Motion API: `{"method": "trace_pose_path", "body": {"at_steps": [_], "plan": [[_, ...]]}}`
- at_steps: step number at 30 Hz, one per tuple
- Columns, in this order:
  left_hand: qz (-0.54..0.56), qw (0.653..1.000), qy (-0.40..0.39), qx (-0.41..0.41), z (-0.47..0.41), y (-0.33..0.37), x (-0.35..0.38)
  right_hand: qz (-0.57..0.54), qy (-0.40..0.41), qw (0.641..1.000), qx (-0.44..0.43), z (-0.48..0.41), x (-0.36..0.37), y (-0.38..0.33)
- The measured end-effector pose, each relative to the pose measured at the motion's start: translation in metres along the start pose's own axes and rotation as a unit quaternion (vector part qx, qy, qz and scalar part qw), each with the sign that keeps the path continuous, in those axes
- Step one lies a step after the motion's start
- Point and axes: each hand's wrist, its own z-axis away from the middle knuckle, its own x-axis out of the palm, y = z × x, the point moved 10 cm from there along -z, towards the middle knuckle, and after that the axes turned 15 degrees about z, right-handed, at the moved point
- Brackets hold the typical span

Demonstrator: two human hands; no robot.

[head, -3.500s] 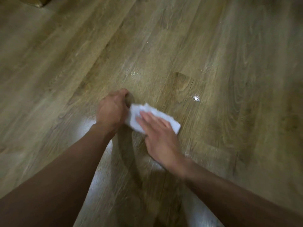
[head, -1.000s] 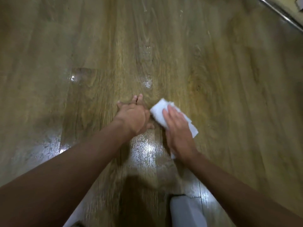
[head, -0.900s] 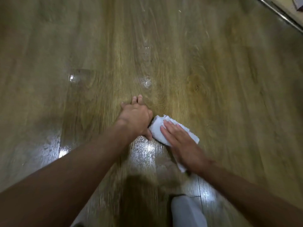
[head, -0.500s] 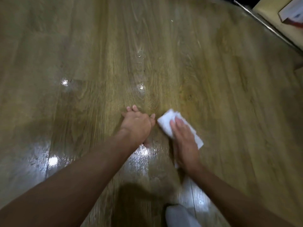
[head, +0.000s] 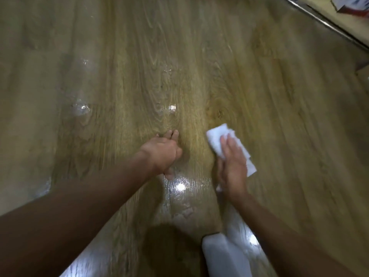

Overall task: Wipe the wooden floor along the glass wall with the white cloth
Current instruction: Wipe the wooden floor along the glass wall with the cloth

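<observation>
While the right hand (head: 232, 168) lies flat on the white cloth (head: 216, 136), fingers straight and together, pressing it to the wooden floor (head: 119, 76), the left hand (head: 161, 154) rests on bare boards beside it, apart, fingers extended, thumb splayed. A metal rail (head: 319, 21) crosses the upper right corner.

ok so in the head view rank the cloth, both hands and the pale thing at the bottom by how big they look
1. pale thing, but it is nearest the camera and cut off by the frame, so unsure
2. left hand and right hand, about alike
3. cloth, partly under the right hand
</observation>
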Motion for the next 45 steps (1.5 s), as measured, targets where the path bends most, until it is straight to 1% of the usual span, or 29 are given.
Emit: {"method": "trace_pose_path", "body": {"at_steps": [2, 4, 6, 8, 10, 11, 12, 13, 15, 17, 18, 19, 20, 22, 24, 25, 27, 29, 31, 33, 34, 35, 36, 38, 39, 41, 42, 43, 45], "plan": [[-0.027, 1.000, -0.003, -0.005, -0.003, 0.003, 0.002, -0.004, -0.034, 0.988, -0.149, 0.027, 0.006, -0.028], [-0.055, 0.998, -0.010, -0.010, -0.002, 0.004, 0.010, -0.036, -0.060, 0.975, -0.213, 0.022, 0.002, -0.012], [-0.100, 0.995, -0.010, -0.005, 0.003, 0.000, 0.016, -0.054, -0.045, 0.986, -0.148, -0.005, -0.006, 0.031], [-0.120, 0.993, -0.010, 0.008, 0.008, -0.003, 0.016, -0.046, -0.009, 0.999, 0.002, -0.041, -0.010, 0.084], [-0.124, 0.992, -0.018, 0.012, 0.007, -0.003, 0.012, -0.021, -0.005, 0.989, 0.146, -0.061, -0.007, 0.106], [-0.118, 0.993, -0.020, 0.013, 0.004, 0.001, 0.008, -0.009, -0.009, 0.985, 0.172, -0.062, -0.003, 0.099], [-0.109, 0.994, -0.015, 0.015, 0.000, 0.007, 0.002, -0.008, -0.007, 0.986, 0.165, -0.058, 0.000, 0.084], [-0.097, 0.995, 0.001, 0.022, -0.003, 0.015, -0.006, -0.014, -0.004, 0.993, 0.121, -0.048, 0.003, 0.063], [-0.075, 0.994, 0.063, 0.047, -0.010, 0.031, -0.023, -0.021, -0.016, 0.999, -0.027, -0.011, 0.008, 0.018], [-0.048, 0.992, 0.098, 0.067, -0.018, 0.038, -0.032, -0.023, -0.038, 0.986, -0.162, 0.022, 0.008, 0.002], [-0.042, 0.993, 0.087, 0.063, -0.023, 0.038, -0.034, -0.022, -0.035, 0.980, -0.194, 0.025, 0.004, 0.011], [-0.041, 0.996, 0.066, 0.048, -0.029, 0.035, -0.036, -0.024, -0.029, 0.981, -0.191, 0.017, 0.000, 0.027], [-0.040, 0.998, 0.043, 0.028, -0.033, 0.032, -0.037, -0.018, -0.018, 0.988, -0.153, 0.003, -0.003, 0.050], [-0.027, 1.000, -0.001, -0.009, -0.039, 0.024, -0.037, 0.000, 0.014, 1.000, -0.003, -0.038, -0.011, 0.107], [-0.025, 0.999, -0.029, -0.020, -0.042, 0.025, -0.035, 0.014, 0.015, 0.985, 0.173, -0.075, -0.013, 0.159], [-0.030, 0.999, -0.034, -0.021, -0.043, 0.026, -0.035, 0.025, 0.009, 0.972, 0.234, -0.085, -0.012, 0.171], [-0.041, 0.998, -0.040, -0.025, -0.043, 0.028, -0.035, 0.029, 0.013, 0.964, 0.263, -0.092, -0.011, 0.160], [-0.039, 0.998, -0.046, -0.032, -0.045, 0.027, -0.036, 0.014, 0.000, 0.982, 0.188, -0.079, 0.000, 0.117], [-0.034, 0.998, -0.050, -0.035, -0.047, 0.027, -0.033, 0.018, -0.037, 0.999, 0.025, -0.045, 0.009, 0.061], [-0.033, 0.998, -0.042, -0.030, -0.048, 0.028, -0.032, -0.003, -0.059, 0.987, -0.151, -0.016, 0.008, 0.040], [-0.031, 0.998, -0.036, -0.031, -0.049, 0.026, -0.032, -0.011, -0.049, 0.977, -0.205, -0.021, 0.001, 0.045], [-0.027, 0.998, -0.039, -0.033, -0.050, 0.024, -0.032, -0.008, -0.036, 0.977, -0.210, -0.035, -0.004, 0.058], [-0.022, 0.998, -0.048, -0.034, -0.050, 0.024, -0.031, 0.002, -0.027, 0.986, -0.167, -0.057, -0.007, 0.076], [-0.012, 0.998, -0.056, -0.029, -0.052, 0.025, -0.031, 0.024, -0.016, 0.999, 0.014, -0.105, -0.009, 0.116], [-0.009, 0.998, -0.054, -0.028, -0.051, 0.024, -0.032, 0.031, -0.009, 0.995, 0.093, -0.121, -0.009, 0.122], [-0.001, 0.999, -0.038, -0.015, -0.049, 0.020, -0.034, 0.024, 0.004, 0.987, 0.160, -0.136, -0.005, 0.097], [-0.005, 1.000, -0.018, 0.001, -0.049, 0.018, -0.037, 0.006, 0.004, 0.988, 0.151, -0.136, -0.001, 0.071], [-0.023, 0.999, 0.017, 0.019, -0.047, 0.016, -0.042, -0.014, 0.002, 0.994, 0.109, -0.129, 0.005, 0.038], [-0.081, 0.991, 0.107, 0.028, -0.036, 0.002, -0.055, -0.029, -0.012, 0.999, -0.033, -0.099, 0.014, -0.031]]}}
